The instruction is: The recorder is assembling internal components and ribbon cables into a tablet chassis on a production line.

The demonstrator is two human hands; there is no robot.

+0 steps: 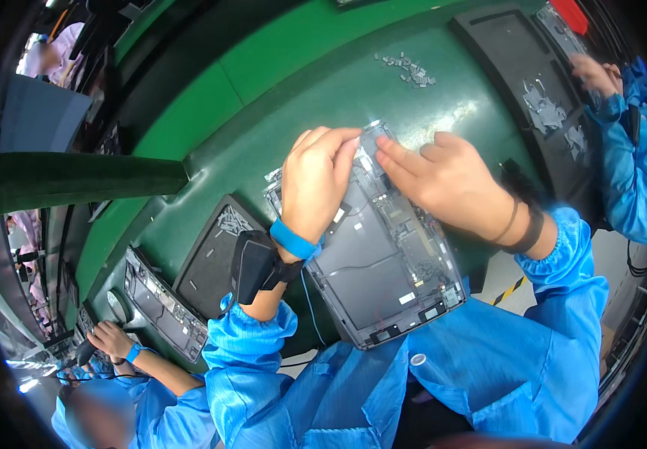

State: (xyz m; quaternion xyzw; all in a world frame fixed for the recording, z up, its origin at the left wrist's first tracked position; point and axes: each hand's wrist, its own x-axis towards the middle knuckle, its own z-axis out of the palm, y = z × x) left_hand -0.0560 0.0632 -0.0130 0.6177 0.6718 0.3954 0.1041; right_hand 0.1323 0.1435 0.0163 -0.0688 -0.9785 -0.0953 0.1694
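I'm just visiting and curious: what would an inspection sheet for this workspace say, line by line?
Surface: green bench, shiny in places.
Job's things: open laptop base; small grey piece at its far end.
Clutter: loose small parts on the bench; metal strips in the left tray.
Left hand: fingertips at the grey piece's left side; grip unclear.
Right hand: fingertips at its right side; grip unclear.
Cables: thin blue cord, left of the laptop base.
Surroundings: a co-worker's hand lower left, another's hands upper right.

A chassis point(350, 262) lies between the left tray point(207, 263) and right tray point(501, 56); another chassis point(160, 303) lies farther left. Small parts point(409, 71) lie behind, on the table point(323, 97).
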